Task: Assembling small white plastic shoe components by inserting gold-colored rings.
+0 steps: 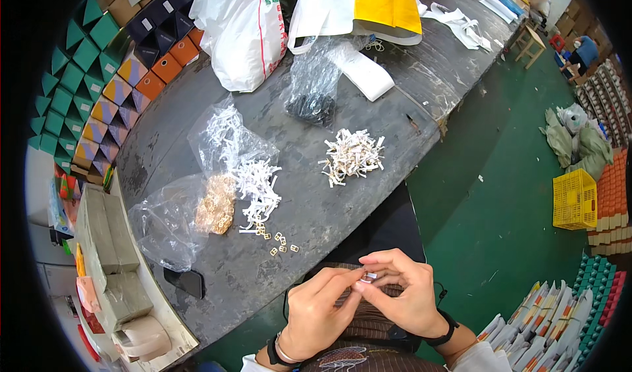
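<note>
Just past the table's near edge, my left hand (319, 311) and my right hand (406, 295) meet, thumbs and fingertips pinched together. Between them is a short white strip (369, 277), and a small gold-coloured buckle seems to sit on it, mostly covered by my fingers. On the table beyond lie a few loose gold buckles (282, 240). A clear bag spills more gold buckles (218, 205), and another bag spills white strips (259, 186). To their right rests a pile of white strips with gold pieces on them (354, 155).
A dark phone (184, 282) lies near the table's left edge. Toward the back are a white sack (243, 33), a yellow and white bag (388, 7), a clear bag of black items (311, 102) and a white band roll (365, 73). Coloured boxes (85, 54) line the left; a yellow crate (575, 199) stands right.
</note>
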`<control>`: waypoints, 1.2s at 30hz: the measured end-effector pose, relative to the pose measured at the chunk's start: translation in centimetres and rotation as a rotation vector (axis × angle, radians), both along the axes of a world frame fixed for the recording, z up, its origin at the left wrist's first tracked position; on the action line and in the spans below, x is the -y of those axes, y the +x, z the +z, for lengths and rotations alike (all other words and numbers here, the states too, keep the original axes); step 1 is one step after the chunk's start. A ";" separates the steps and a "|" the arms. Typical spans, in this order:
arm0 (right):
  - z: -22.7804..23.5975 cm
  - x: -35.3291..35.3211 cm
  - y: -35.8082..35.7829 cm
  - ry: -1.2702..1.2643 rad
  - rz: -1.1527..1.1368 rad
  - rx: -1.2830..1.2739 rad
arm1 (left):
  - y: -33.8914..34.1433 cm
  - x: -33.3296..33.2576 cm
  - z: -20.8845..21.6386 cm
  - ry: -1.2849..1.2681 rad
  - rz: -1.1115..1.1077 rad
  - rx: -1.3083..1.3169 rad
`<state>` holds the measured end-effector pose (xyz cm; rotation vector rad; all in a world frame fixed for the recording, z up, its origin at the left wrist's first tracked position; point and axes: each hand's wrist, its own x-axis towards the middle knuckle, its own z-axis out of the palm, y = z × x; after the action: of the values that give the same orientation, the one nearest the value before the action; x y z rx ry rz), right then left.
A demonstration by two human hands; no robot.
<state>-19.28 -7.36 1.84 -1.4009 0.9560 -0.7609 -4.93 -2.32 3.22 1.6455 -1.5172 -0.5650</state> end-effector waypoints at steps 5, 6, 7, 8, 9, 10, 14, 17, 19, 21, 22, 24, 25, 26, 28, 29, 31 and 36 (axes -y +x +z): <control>0.0 0.2 -0.4 0.114 0.010 0.048 | 0.6 -0.1 -0.6 0.128 0.026 -0.272; 0.2 0.2 -0.4 0.134 0.006 0.055 | 0.7 -0.1 -0.6 0.130 0.024 -0.273; 0.3 0.2 -0.4 0.137 0.004 0.056 | 0.8 -0.1 -0.4 0.173 0.033 -0.351; 0.4 0.2 -0.3 0.136 -0.002 0.040 | 0.8 0.0 -0.3 0.216 0.043 -0.428; 0.5 0.1 -0.4 0.134 -0.008 0.025 | 0.9 -0.1 -0.3 0.219 0.042 -0.427; 0.5 0.1 -0.3 0.134 -0.008 0.024 | 1.0 -0.2 -0.3 0.253 0.046 -0.494; 0.5 0.2 -0.4 0.044 -0.005 -0.015 | 1.4 -0.2 -0.2 0.374 0.037 -0.744; 1.0 0.2 -0.4 -0.024 -0.014 -0.030 | 1.6 -0.3 -0.9 0.407 0.065 -0.880; 1.2 0.1 -0.3 -0.061 -0.022 -0.040 | 1.4 -0.4 -1.2 0.390 0.068 -0.895; 1.2 0.0 -0.3 -0.119 -0.039 -0.029 | 1.3 -0.3 -1.2 0.372 0.071 -0.910; 1.2 0.0 -0.3 -0.119 -0.040 -0.029 | 1.2 -0.2 -1.1 0.355 0.082 -0.937; 1.2 -0.1 -0.4 -0.103 -0.047 -0.001 | 1.2 -0.1 -1.1 0.339 0.093 -0.964; 1.1 -0.1 -0.5 -0.103 -0.047 -0.001 | 1.2 -0.1 -1.3 0.346 0.092 -0.988; 1.1 0.1 -0.7 -0.122 -0.024 0.000 | 1.2 -0.1 -1.4 0.353 0.091 -1.013; 1.2 0.1 -0.7 -0.140 -0.002 0.000 | 1.5 -0.2 -1.7 0.362 0.045 -1.003; 1.2 0.1 -0.7 -0.126 -0.021 0.011 | 1.6 -0.3 -1.8 0.370 -0.001 -0.992; 1.3 0.0 -0.7 -0.110 -0.037 0.021 | 1.8 -0.2 -1.9 0.383 -0.024 -0.981; 1.4 -0.1 -0.7 -0.111 -0.035 0.028 | 1.9 -0.3 -1.9 0.382 -0.046 -1.038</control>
<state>-19.95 -7.29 3.19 -1.4686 0.9311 -0.8687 -3.02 -2.02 1.32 1.2112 -0.6855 -1.5109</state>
